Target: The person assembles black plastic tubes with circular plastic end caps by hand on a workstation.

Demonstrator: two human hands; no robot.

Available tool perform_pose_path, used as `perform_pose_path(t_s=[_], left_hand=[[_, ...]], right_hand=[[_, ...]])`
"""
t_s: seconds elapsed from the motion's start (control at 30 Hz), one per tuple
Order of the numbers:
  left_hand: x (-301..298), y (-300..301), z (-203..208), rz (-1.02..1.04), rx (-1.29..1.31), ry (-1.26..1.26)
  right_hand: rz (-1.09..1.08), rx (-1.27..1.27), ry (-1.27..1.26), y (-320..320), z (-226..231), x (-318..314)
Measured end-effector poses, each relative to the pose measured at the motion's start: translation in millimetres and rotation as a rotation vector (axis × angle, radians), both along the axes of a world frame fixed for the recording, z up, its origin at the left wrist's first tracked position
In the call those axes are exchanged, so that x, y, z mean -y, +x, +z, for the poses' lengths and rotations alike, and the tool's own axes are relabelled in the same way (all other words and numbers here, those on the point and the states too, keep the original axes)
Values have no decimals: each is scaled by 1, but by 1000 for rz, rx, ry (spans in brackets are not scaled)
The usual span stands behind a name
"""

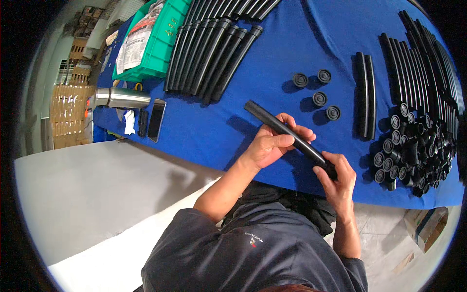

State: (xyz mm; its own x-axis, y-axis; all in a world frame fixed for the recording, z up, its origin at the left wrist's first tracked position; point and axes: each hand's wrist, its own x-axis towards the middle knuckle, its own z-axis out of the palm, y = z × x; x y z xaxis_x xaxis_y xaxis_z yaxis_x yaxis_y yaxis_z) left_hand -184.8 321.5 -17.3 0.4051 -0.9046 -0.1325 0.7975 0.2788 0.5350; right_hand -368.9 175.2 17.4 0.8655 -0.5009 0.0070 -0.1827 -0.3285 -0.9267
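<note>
A glossy black tube (pixel 265 116) is held slantwise over the front of the blue-covered table, its upper end pointing to the far left. My left hand (pixel 275 142) grips it around the middle, thumb across the top and fingers beneath. Near its lower right end, my right hand (pixel 339 181) closes on the tube; that end is partly hidden by the fingers. Beyond my hands stand several round black caps with ringed tops, among them one cap (pixel 319 99) nearest the tube. Two loose black tubes (pixel 366 95) lie side by side to their right.
A heap of black caps (pixel 413 151) covers the right end of the blue cloth (pixel 194 131), with rows of tubes (pixel 408 73) behind. Capped tubes (pixel 214 61) lie at the far left beside a green crate (pixel 163 46). A phone (pixel 156 120) and a steel flask (pixel 127 98) sit near the left edge.
</note>
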Motion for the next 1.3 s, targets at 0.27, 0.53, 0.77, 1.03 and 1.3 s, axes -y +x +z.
perform_pose_path(t_s=[0.27,0.53,0.77,1.03,1.3], left_hand=[[-11,-3,15,96,87,202],[-96,44,28,966,470,679],[-97,59,27,922,427,722],[-106,58,21,828,482,639],[-95,67,20,823,525,653]], right_hand=[[-21,-91,282,2,-3,3],[63,-50,199,0,0,9],[91,-53,168,-2,-2,8],[85,-33,153,-1,-1,7],[89,-45,165,0,1,8]])
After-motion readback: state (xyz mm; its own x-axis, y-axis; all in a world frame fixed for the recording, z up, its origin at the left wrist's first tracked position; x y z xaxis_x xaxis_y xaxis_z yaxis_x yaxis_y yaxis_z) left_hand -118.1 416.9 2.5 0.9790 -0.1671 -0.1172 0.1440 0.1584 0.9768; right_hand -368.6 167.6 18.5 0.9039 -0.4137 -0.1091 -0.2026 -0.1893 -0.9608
